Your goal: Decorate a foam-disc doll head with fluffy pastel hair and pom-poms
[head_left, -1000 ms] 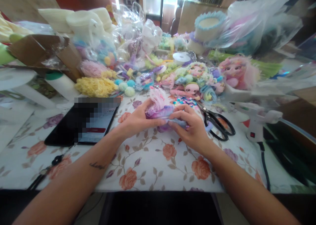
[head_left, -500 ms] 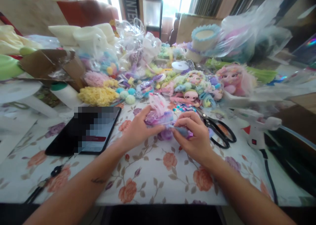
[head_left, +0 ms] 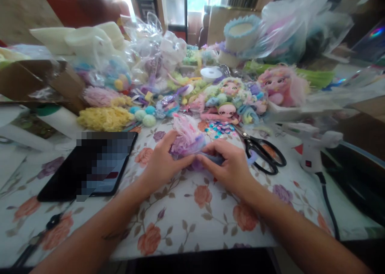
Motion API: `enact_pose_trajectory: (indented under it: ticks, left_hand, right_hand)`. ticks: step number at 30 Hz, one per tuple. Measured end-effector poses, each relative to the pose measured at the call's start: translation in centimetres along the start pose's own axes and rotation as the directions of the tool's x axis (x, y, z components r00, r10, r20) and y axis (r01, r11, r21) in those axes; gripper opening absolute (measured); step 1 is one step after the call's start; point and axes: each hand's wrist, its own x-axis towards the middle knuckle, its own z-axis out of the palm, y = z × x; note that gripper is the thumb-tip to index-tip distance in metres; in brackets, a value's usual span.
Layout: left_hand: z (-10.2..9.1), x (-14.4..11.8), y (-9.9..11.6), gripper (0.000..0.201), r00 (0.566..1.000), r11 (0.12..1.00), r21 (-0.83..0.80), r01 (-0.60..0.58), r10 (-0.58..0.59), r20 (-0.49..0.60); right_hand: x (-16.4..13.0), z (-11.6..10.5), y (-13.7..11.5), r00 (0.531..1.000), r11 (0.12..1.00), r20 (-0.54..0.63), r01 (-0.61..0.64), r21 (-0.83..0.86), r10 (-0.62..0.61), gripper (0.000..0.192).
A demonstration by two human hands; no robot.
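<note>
A soft pink-and-purple bundle is held between the two hands over the middle of the table, well in from the near edge. It is gripped by the left hand between thumb and curled fingers, with its pink fringe turned toward the far edge. A blue-grey strip is pinched at the bundle's right side by the right hand, thumb against fingers; whether the strip is joined to the bundle cannot be told.

Just beyond the hands, loose sequins are scattered, and beside them black-handled scissors are laid with the handles toward the right edge. A white glue gun is placed nearer that edge. Toward the left edge a dark phone is set down, and a black lanyard is seen by the near left corner. Yellow yarn, pom-poms and a pink-haired doll are heaped toward the far edge.
</note>
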Motion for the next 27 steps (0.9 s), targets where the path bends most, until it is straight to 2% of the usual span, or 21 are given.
enact_pose_trajectory:
  ticks: [7, 12, 19, 27]
  left_hand:
    - [0.02, -0.01, 0.10, 0.029, 1.000, 1.000, 0.004, 0.016, -0.016, 0.006]
    - [0.00, 0.01, 0.27, 0.029, 0.999, 0.999, -0.023, 0.033, -0.033, -0.001]
    - [-0.12, 0.02, 0.49, 0.029, 0.999, 0.999, -0.009, 0.038, -0.038, 0.013]
    - [-0.07, 0.00, 0.72, 0.028, 0.998, 0.998, 0.012, 0.058, -0.059, 0.014]
  right_hand:
    - [-0.16, 0.03, 0.41, 0.996, 0.995, 0.006, 0.094, -0.042, -0.094, 0.004]
    - [-0.19, 0.19, 0.37, 0.988, 0.989, -0.079, 0.123, -0.087, -0.129, 0.004]
    - [-0.19, 0.28, 0.35, 0.998, 1.000, -0.064, 0.014, 0.016, -0.013, 0.007]
    - [-0.25, 0.29, 0.02, 0.998, 0.999, -0.061, -0.032, 0.043, 0.035, 0.009]
